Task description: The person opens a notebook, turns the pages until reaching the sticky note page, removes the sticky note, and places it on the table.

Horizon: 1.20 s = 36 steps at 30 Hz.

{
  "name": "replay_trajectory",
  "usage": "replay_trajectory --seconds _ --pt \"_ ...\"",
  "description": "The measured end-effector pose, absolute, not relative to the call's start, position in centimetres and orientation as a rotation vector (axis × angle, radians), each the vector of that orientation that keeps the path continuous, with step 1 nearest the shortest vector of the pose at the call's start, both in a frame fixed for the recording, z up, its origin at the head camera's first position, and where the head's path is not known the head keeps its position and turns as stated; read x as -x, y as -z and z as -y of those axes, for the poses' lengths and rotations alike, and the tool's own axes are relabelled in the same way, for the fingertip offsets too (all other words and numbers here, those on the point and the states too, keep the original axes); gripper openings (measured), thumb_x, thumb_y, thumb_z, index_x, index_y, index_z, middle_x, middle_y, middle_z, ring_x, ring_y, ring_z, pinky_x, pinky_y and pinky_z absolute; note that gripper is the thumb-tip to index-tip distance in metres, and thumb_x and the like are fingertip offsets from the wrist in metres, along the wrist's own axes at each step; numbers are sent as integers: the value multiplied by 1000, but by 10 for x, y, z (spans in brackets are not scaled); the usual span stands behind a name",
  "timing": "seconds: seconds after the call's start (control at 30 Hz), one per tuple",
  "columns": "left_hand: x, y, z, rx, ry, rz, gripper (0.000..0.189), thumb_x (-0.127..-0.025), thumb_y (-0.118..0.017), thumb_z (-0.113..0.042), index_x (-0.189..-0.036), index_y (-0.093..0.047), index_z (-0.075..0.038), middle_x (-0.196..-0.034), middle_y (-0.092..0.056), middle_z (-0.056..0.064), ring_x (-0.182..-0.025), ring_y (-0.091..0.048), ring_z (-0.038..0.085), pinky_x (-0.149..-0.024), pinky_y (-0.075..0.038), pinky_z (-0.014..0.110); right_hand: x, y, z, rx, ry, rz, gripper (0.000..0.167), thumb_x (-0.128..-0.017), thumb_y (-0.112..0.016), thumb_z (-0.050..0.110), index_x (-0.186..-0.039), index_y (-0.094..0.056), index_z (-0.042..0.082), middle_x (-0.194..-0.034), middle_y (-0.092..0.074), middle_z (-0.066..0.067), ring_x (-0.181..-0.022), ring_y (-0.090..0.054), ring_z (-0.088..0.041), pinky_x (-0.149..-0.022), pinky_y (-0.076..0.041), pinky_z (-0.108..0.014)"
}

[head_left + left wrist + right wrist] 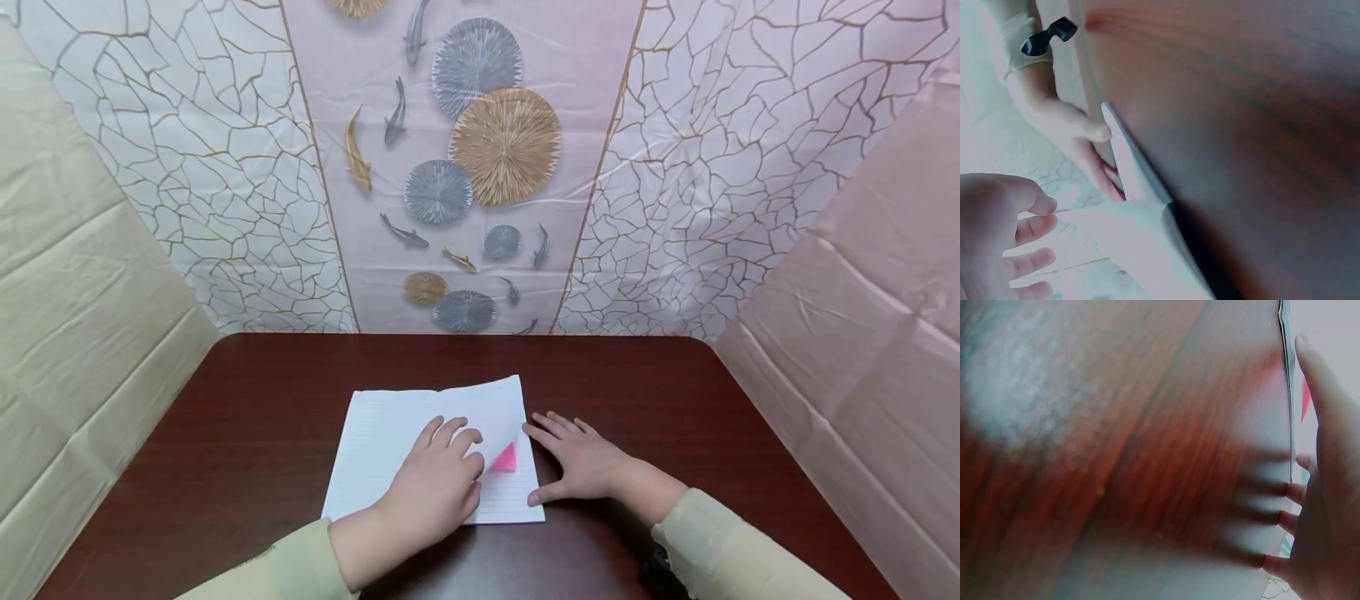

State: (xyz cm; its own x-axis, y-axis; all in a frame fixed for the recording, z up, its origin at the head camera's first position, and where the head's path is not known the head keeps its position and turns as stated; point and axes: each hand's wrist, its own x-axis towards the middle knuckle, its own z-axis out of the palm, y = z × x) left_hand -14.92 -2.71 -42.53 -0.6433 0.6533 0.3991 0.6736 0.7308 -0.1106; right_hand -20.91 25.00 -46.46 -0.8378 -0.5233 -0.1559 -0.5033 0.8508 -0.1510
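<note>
A lined notebook (367, 450) lies spread on the dark table. My left hand (435, 487) is over its right half, pinching the edge of a page (491, 408) that curls up from the notebook. In the left wrist view, the thumb (1038, 199) and forefinger meet on that page's edge. Under the lifted page a pink sticky note (505, 459) shows in part on the sheet below. My right hand (588, 462) rests with spread fingers at the notebook's right edge; thumb and forefinger touch it, the other fingertips (1274, 565) are on the table.
The dark reddish-brown table (247, 450) extends around the notebook. Patterned cloth (465, 208) hangs behind its far edge, with pale cloth walls (847, 333) at either side. A black strap-like item (660, 567) is at the right sleeve.
</note>
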Motion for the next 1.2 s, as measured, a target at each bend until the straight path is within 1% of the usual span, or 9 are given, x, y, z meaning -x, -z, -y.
replay_trajectory --seconds 0.23,0.57,0.83,1.03,1.2 --pt "150 408 34 924 151 2486 10 -85 -68 -28 -84 -68 -18 -125 -59 6 -132 -44 34 -113 -29 53 208 465 -249 805 125 -2837 115 -68 -53 91 -158 -29 24 -163 -25 -6 -149 -21 -34 -113 -23 -62" --pt "152 392 49 800 226 2443 9 -84 -67 -26 -77 -67 -21 -121 -60 6 -129 -45 33 -111 -29 56 208 462 -247 785 119 -2816 115 -67 -55 90 -158 -29 24 -163 -24 -6 -149 -21 -33 -113 -22 -61" --pt "150 387 63 734 239 2448 11 -85 -67 -25 -74 -67 -22 -121 -61 6 -129 -45 33 -112 -27 57 210 464 -248 786 117 -2816 116 -66 -53 92 -158 -29 25 -163 -24 -6 -149 -21 -33 -113 -22 -61" --pt "148 388 74 685 229 2421 8 -83 -67 -22 -75 -67 -21 -119 -63 6 -127 -48 34 -111 -29 57 210 465 -248 785 130 -2816 116 -66 -54 91 -158 -28 25 -163 -24 -6 -149 -20 -33 -114 -22 -61" --pt "145 390 86 641 249 2415 8 -83 -65 -20 -76 -68 -20 -116 -63 6 -125 -49 34 -110 -29 57 210 464 -248 773 136 -2807 116 -67 -54 91 -158 -27 25 -163 -22 -6 -149 -19 -32 -114 -20 -61"
